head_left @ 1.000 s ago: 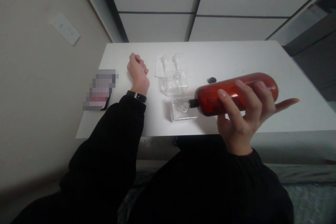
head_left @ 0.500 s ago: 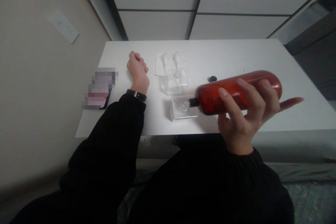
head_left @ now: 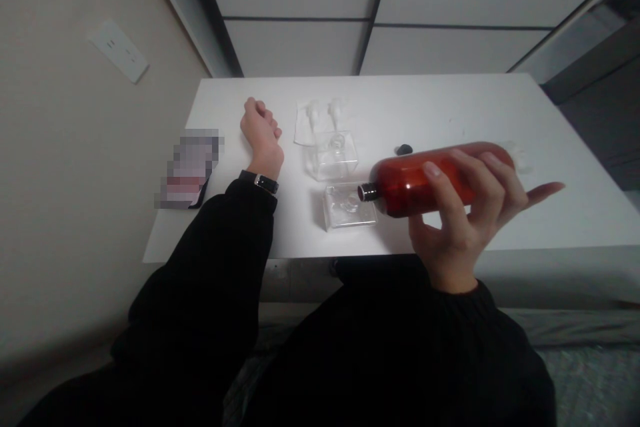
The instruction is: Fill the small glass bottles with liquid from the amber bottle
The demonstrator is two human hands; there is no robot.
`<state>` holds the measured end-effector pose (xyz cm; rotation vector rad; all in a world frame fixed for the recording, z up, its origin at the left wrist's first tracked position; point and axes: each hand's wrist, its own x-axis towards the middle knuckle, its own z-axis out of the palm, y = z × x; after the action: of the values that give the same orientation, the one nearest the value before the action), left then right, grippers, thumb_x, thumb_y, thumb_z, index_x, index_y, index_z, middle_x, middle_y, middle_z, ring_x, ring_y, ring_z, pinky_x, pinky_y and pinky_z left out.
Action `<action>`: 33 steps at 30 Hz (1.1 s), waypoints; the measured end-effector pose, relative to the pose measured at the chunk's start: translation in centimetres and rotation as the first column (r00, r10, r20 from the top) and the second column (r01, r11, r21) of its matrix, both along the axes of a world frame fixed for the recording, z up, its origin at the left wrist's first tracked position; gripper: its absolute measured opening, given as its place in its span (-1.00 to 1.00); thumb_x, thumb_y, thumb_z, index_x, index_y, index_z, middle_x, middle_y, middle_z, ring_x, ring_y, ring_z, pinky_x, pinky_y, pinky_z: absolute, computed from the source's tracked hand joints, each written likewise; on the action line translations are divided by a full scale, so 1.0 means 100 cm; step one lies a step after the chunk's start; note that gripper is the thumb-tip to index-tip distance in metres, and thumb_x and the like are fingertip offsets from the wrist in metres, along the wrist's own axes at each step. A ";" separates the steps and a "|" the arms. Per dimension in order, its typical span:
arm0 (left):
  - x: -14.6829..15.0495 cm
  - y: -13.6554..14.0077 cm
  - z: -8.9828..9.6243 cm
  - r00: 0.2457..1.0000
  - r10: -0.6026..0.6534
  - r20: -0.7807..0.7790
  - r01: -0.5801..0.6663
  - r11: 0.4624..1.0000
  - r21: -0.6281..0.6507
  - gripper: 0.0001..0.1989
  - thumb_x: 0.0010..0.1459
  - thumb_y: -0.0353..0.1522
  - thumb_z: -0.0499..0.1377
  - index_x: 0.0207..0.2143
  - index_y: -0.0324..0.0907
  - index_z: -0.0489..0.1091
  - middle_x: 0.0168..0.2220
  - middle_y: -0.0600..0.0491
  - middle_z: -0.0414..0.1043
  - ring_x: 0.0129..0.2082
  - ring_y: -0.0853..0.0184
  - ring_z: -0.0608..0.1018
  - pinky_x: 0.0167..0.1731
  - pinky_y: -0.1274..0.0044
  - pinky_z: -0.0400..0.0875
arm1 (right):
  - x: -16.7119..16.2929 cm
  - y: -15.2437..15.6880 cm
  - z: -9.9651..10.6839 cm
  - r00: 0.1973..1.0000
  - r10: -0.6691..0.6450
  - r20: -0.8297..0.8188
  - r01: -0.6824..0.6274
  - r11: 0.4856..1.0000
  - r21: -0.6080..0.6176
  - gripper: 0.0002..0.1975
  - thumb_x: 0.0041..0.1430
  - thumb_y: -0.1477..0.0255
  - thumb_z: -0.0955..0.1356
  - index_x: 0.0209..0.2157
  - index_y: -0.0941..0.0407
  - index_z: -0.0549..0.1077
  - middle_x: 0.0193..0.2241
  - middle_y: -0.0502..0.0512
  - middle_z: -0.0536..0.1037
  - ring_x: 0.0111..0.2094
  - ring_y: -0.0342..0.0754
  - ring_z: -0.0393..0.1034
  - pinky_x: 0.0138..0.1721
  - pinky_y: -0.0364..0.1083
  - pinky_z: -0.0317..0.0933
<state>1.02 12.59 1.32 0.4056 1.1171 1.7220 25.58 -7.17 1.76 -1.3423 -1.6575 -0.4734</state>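
My right hand (head_left: 460, 213) grips a translucent red-brown bottle (head_left: 405, 177) with a black threaded neck. The bottle is tilted nearly level, its uncapped mouth pointing left over the edge of a clear square bottle (head_left: 345, 208). A second clear square bottle (head_left: 333, 159) stands just behind that one. My left hand (head_left: 261, 125) rests on the table as a loose fist, with nothing visible in it. A black cap (head_left: 404, 149) lies behind the red-brown bottle.
Two white pump heads (head_left: 336, 110) lie at the back on a white sheet (head_left: 303, 128). A phone (head_left: 193, 170) lies at the left on the white table (head_left: 425, 103). Something clear (head_left: 523, 159) shows past the bottle's base. A wall (head_left: 60, 167) stands close on the left.
The base of the red-brown bottle has dropped and swung nearer the neck, so its open mouth now shows. My right hand has shifted slightly left. My left hand has stayed in place.
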 end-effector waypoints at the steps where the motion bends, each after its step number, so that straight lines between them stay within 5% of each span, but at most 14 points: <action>1: 0.000 0.000 0.000 1.000 0.001 0.000 -0.001 1.000 -0.005 -0.61 0.44 -0.30 0.10 -0.47 -0.10 0.08 -0.61 0.24 -0.08 -0.71 0.51 0.02 -0.68 0.58 -0.10 | 0.000 0.000 0.001 1.000 0.000 0.002 0.000 1.000 -0.001 -0.25 0.13 0.57 0.41 0.28 -0.36 0.42 0.19 0.05 0.53 0.29 0.48 0.33 0.32 0.78 -0.57; 8: 0.001 -0.001 0.003 1.000 -0.026 0.008 0.026 0.999 0.019 -0.60 0.46 -0.28 0.08 -0.49 -0.10 0.13 -0.64 0.24 -0.04 -0.73 0.49 0.05 -0.71 0.59 -0.08 | 0.006 0.007 -0.004 0.997 0.011 -0.075 -0.013 0.999 -0.035 -0.22 0.10 0.41 0.50 0.36 -0.14 0.34 0.15 0.21 0.53 0.18 0.40 0.43 0.37 0.70 -0.43; 13: 0.008 -0.013 0.018 0.941 -0.231 -0.247 0.281 0.940 0.191 -0.66 0.29 -0.10 0.30 -0.45 -0.07 0.37 -0.51 0.11 0.34 -0.56 0.41 0.38 -0.59 0.59 0.16 | 0.015 0.017 -0.022 0.973 -0.031 -0.227 0.008 0.995 -0.102 -0.19 0.08 0.21 0.55 0.36 -0.09 0.32 0.15 0.24 0.54 0.16 0.35 0.45 0.37 0.65 -0.28; 16: 0.004 -0.024 0.030 0.737 -0.370 -0.565 0.561 0.802 0.206 -0.73 0.16 -0.07 0.38 -0.30 -0.04 0.52 -0.29 0.01 0.52 -0.32 0.32 0.52 -0.40 0.57 0.35 | 0.017 0.020 -0.028 0.945 -0.044 -0.325 -0.001 0.990 -0.138 -0.20 0.05 0.15 0.58 0.31 -0.07 0.37 0.14 0.22 0.57 0.16 0.31 0.46 0.35 0.61 -0.08; 19: -0.004 -0.032 0.038 0.342 -0.422 -0.840 0.797 0.604 0.022 -0.64 0.11 -0.10 0.38 -0.09 -0.03 0.58 -0.05 -0.03 0.58 -0.11 0.21 0.53 -0.12 0.46 0.43 | 0.018 0.021 -0.029 0.881 -0.044 -0.471 -0.053 0.980 -0.190 -0.19 -0.01 0.13 0.60 0.26 0.00 0.41 0.12 0.23 0.59 0.13 0.25 0.49 0.26 0.44 0.24; 22: -0.006 -0.037 0.039 0.037 -0.394 -0.918 0.828 0.526 -0.193 -0.60 0.12 -0.13 0.36 0.01 0.02 0.56 0.09 -0.02 0.56 0.02 0.12 0.53 0.05 0.32 0.41 | 0.018 0.023 -0.028 0.769 -0.006 -0.639 -0.157 0.968 -0.197 -0.22 -0.02 0.15 0.61 0.22 0.04 0.45 0.08 0.23 0.62 0.08 0.20 0.54 0.18 0.29 0.38; 25: -0.001 -0.041 0.036 -0.069 -0.383 -0.921 0.816 0.510 -0.272 -0.61 0.17 -0.12 0.32 0.04 0.07 0.54 0.15 -0.01 0.53 0.12 0.08 0.53 0.12 0.26 0.41 | 0.019 0.025 -0.028 0.683 0.033 -0.729 -0.221 0.961 -0.164 -0.20 -0.04 0.14 0.62 0.22 0.02 0.44 0.08 0.20 0.62 0.05 0.17 0.56 0.16 0.25 0.41; 33: 0.031 -0.049 0.036 -0.105 -0.313 -0.944 0.805 0.530 -0.266 -0.64 0.25 -0.17 0.28 0.08 0.02 0.49 0.13 -0.01 0.55 0.02 0.16 0.56 0.16 0.23 0.44 | 0.022 0.031 -0.026 0.650 0.014 -0.760 -0.188 0.972 -0.144 -0.23 -0.06 0.19 0.60 0.21 0.06 0.46 0.10 0.21 0.61 0.05 0.17 0.55 0.17 0.27 0.41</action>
<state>4.17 7.70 4.97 2.2069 0.9852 0.5983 27.81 -4.10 -0.84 -1.3248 -1.0632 0.3389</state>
